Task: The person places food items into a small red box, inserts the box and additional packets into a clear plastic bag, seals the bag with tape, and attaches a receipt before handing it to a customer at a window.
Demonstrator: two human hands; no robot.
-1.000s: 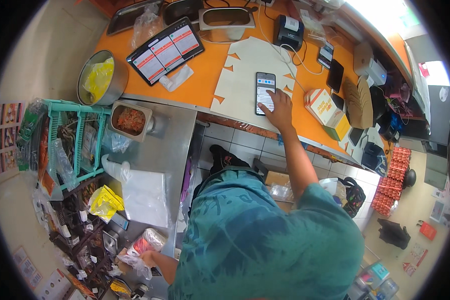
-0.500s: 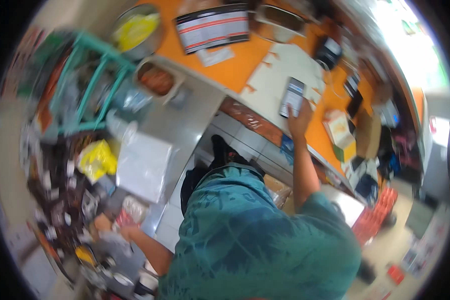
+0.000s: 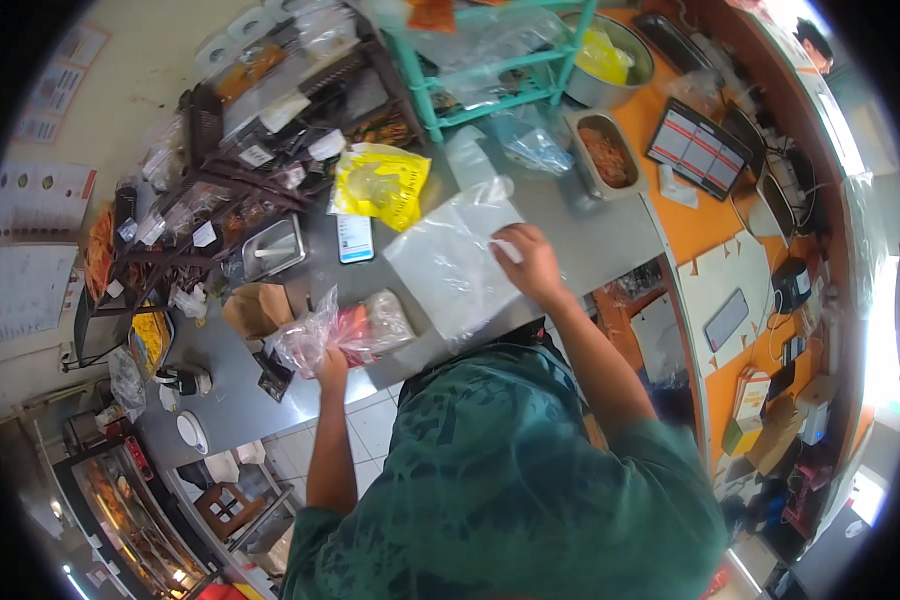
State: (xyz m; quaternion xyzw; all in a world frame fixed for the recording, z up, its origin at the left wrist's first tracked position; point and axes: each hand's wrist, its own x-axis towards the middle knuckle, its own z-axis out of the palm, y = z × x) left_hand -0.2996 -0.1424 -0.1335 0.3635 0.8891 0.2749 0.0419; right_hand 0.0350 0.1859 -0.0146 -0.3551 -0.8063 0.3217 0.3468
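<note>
At the near edge of the steel counter, my left hand (image 3: 332,365) is closed on the crumpled clear plastic bag (image 3: 305,337). Red and pale packed contents (image 3: 375,325) lie against it, their kind unclear through the film. My right hand (image 3: 532,262) reaches over a flat stack of whitish plastic bags (image 3: 450,265), its curled fingers pinching the right edge. Behind the stack lies a yellow printed plastic bag (image 3: 380,185). A phone with a lit screen (image 3: 355,238) rests just in front of that yellow bag.
A steel tub of reddish food (image 3: 608,155) stands at the counter's far right. Beyond it are a large metal pot (image 3: 625,85) and a teal rack (image 3: 420,85). Another phone (image 3: 726,320) lies on the orange counter. A brown paper bag (image 3: 257,311) stands at left.
My right hand has left the phone on the orange counter and moved left to the whitish plastic bags. My left hand stays by the clear bag. The view has swung left.
</note>
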